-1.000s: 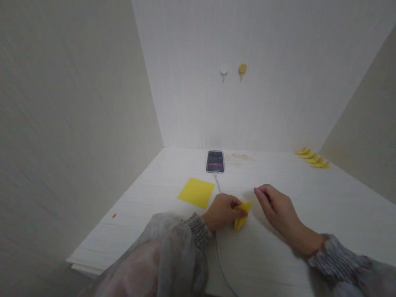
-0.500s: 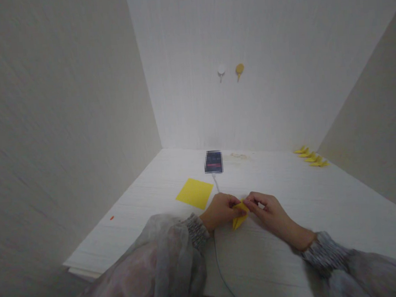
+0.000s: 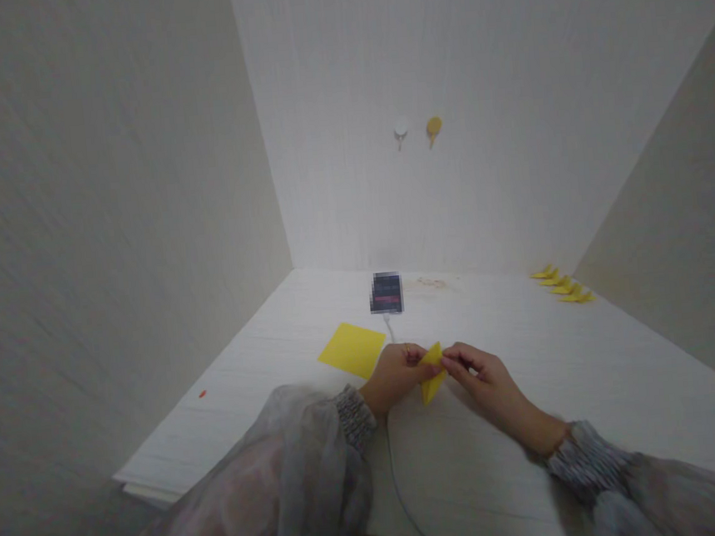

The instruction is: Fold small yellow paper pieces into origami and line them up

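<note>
A small folded piece of yellow paper [image 3: 432, 386] is held up between my two hands, over the near middle of the table. My left hand [image 3: 399, 373] pinches its left side, thumb in front. At the paper's right edge, the fingertips of my right hand [image 3: 476, 374] are closed in a pinch. Part of the paper is hidden behind the left thumb and fingers. Just beyond my left hand lies a flat square yellow sheet [image 3: 350, 349], its near corner close to the wrist.
Several folded yellow paper pieces [image 3: 563, 285] stand in a row at the far right. A blurred-out phone-like device [image 3: 386, 293] lies near the back wall, its white cable [image 3: 395, 473] running under my left arm. A small orange bit [image 3: 202, 393] is at left. Two hooks [image 3: 434, 126] are on the wall.
The folded yellow paper has been raised slightly and turned, so its point now shows above the fingers. My left thumb has shifted on it; the right hand stays at its edge.
</note>
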`<state>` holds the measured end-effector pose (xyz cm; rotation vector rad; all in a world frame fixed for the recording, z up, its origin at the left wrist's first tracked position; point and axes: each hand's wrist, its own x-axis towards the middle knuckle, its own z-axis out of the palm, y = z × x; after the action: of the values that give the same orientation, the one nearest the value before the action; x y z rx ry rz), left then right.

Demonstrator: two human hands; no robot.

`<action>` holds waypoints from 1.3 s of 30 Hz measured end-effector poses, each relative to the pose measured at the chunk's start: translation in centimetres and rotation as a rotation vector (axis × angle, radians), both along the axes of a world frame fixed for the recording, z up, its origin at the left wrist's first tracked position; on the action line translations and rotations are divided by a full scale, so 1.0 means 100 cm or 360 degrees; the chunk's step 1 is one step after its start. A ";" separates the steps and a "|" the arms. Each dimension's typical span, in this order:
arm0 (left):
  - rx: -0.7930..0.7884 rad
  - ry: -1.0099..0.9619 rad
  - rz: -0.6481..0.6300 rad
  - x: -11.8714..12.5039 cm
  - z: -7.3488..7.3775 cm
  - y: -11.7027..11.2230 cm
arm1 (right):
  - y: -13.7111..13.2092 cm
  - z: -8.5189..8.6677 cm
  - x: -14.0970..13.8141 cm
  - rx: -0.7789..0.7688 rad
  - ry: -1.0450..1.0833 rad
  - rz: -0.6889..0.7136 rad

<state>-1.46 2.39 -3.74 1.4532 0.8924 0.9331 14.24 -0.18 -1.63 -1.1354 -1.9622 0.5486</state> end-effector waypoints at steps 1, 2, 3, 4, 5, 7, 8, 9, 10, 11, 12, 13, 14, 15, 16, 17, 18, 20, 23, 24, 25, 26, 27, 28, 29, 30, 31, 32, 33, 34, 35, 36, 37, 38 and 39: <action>-0.0026 -0.0064 0.0012 0.000 0.001 0.000 | 0.001 -0.002 0.000 0.0012 -0.0005 -0.0026; -0.0054 -0.0117 0.0023 0.001 0.002 0.000 | 0.001 -0.003 0.001 0.0020 -0.0013 -0.0048; -0.0080 -0.0160 0.0028 0.001 0.003 -0.001 | 0.002 -0.005 0.001 0.0024 -0.0027 -0.0063; -0.0102 -0.0198 0.0030 0.001 0.004 -0.001 | 0.002 -0.006 0.001 0.0029 -0.0045 -0.0075; -0.0122 -0.0228 0.0026 0.001 0.005 -0.002 | 0.002 -0.007 0.001 0.0038 -0.0062 -0.0084; -0.0143 -0.0266 0.0016 0.001 0.006 -0.003 | 0.001 -0.007 0.000 0.0064 -0.0097 -0.0091; -0.0148 -0.0275 0.0017 0.001 0.007 -0.004 | 0.000 -0.007 -0.001 0.0078 -0.0110 -0.0094; -0.0151 -0.0281 0.0023 0.001 0.008 -0.004 | 0.000 -0.006 -0.001 0.0091 -0.0121 -0.0093; -0.0155 -0.0289 0.0035 0.001 0.008 -0.004 | -0.001 -0.006 -0.002 0.0099 -0.0127 -0.0091; -0.0158 -0.0298 0.0050 0.001 0.009 -0.004 | -0.001 -0.005 -0.002 0.0098 -0.0131 -0.0082; -0.0158 -0.0305 0.0067 0.001 0.009 -0.004 | -0.002 -0.004 -0.003 0.0090 -0.0131 -0.0073; -0.0156 -0.0307 0.0083 0.001 0.009 -0.004 | -0.002 -0.004 -0.003 0.0077 -0.0126 -0.0057; -0.0153 -0.0302 0.0097 0.001 0.009 -0.004 | -0.002 -0.004 -0.003 0.0059 -0.0120 -0.0042; -0.0151 -0.0293 0.0107 0.002 0.008 -0.004 | -0.002 -0.004 -0.003 0.0042 -0.0115 -0.0030; -0.0148 -0.0283 0.0110 0.002 0.008 -0.003 | -0.002 -0.004 -0.003 0.0028 -0.0113 -0.0024; -0.0144 -0.0274 0.0113 0.002 0.008 -0.003 | -0.002 -0.005 -0.002 0.0020 -0.0113 -0.0023; -0.0143 -0.0266 0.0113 0.002 0.007 -0.003 | -0.001 -0.005 -0.002 0.0017 -0.0115 -0.0028; -0.0146 -0.0255 0.0119 0.003 0.007 -0.002 | -0.001 -0.006 -0.002 0.0021 -0.0124 -0.0038; -0.0145 -0.0236 0.0132 0.003 0.007 -0.002 | 0.000 -0.007 -0.001 0.0044 -0.0130 -0.0037; -0.0135 -0.0231 0.0130 0.002 0.007 -0.001 | 0.000 -0.006 -0.001 0.0045 -0.0122 -0.0033; -0.0123 -0.0227 0.0127 0.002 0.007 -0.001 | -0.001 -0.006 0.000 0.0042 -0.0102 -0.0030; -0.0111 -0.0224 0.0123 0.002 0.007 -0.001 | -0.001 -0.006 0.000 0.0032 -0.0069 -0.0025; -0.0102 -0.0226 0.0124 0.001 0.007 -0.001 | -0.001 -0.005 0.000 0.0007 -0.0028 -0.0018; -0.0098 -0.0231 0.0132 0.001 0.008 -0.001 | -0.001 -0.006 0.001 -0.0033 0.0023 -0.0009; -0.0100 -0.0237 0.0143 0.001 0.008 -0.001 | 0.000 -0.006 0.000 -0.0085 0.0080 0.0004; -0.0102 -0.0244 0.0146 0.001 0.008 -0.001 | 0.000 -0.007 0.000 -0.0148 0.0144 0.0023; -0.0101 -0.0249 0.0141 0.002 0.009 -0.001 | 0.001 -0.009 -0.001 -0.0215 0.0216 0.0045; -0.0096 -0.0257 0.0135 0.002 0.009 -0.001 | 0.003 -0.010 -0.002 -0.0283 0.0293 0.0070; -0.0089 -0.0271 0.0133 0.002 0.009 -0.001 | 0.004 -0.011 -0.003 -0.0341 0.0374 0.0090; -0.0079 -0.0290 0.0132 0.003 0.009 -0.001 | 0.005 -0.012 -0.004 -0.0387 0.0452 0.0107; -0.0073 -0.0315 0.0130 0.003 0.009 -0.001 | 0.006 -0.013 -0.005 -0.0425 0.0523 0.0117; -0.0073 -0.0341 0.0124 0.003 0.009 -0.001 | 0.007 -0.013 -0.006 -0.0454 0.0585 0.0122; -0.0076 -0.0364 0.0112 0.003 0.008 -0.002 | 0.007 -0.012 -0.007 -0.0474 0.0634 0.0125; -0.0078 -0.0377 0.0095 0.003 0.008 -0.002 | 0.007 -0.011 -0.007 -0.0486 0.0670 0.0128; -0.0074 -0.0376 0.0075 0.002 0.008 -0.002 | 0.006 -0.010 -0.008 -0.0493 0.0698 0.0126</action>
<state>-1.22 2.17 -2.92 1.2565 0.7707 1.0870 13.49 0.45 -2.62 -1.0151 -1.5790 1.0756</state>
